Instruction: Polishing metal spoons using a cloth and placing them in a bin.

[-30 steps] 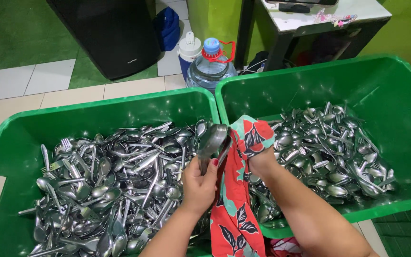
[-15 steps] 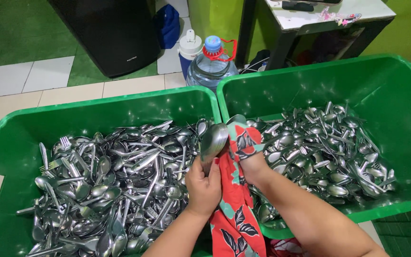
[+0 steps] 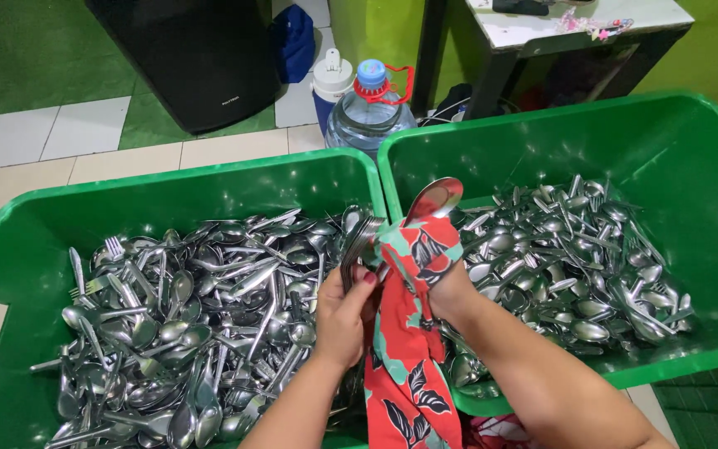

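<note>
My left hand (image 3: 346,314) grips a small bundle of forks and spoons (image 3: 359,243) by their handles, above the seam between two green crates. My right hand (image 3: 446,287) is mostly wrapped in a red cloth with a green leaf pattern (image 3: 405,333) and holds a steel spoon (image 3: 432,202) through it, bowl pointing up. The cloth hangs down between my forearms. The left crate (image 3: 168,185) holds a heap of spoons and forks (image 3: 184,316). The right crate (image 3: 691,133) holds another pile of cutlery (image 3: 575,258).
Behind the crates stand a large clear water bottle with a blue cap (image 3: 369,112), a white-lidded jug (image 3: 331,79), a black box-shaped cabinet (image 3: 193,58) and a table with dark legs (image 3: 575,25). The floor is tiled, with green matting at the left.
The spoon has come up out of the cloth and shifted right, over the right crate's edge. My left hand has closed on a bundle of cutlery handles.
</note>
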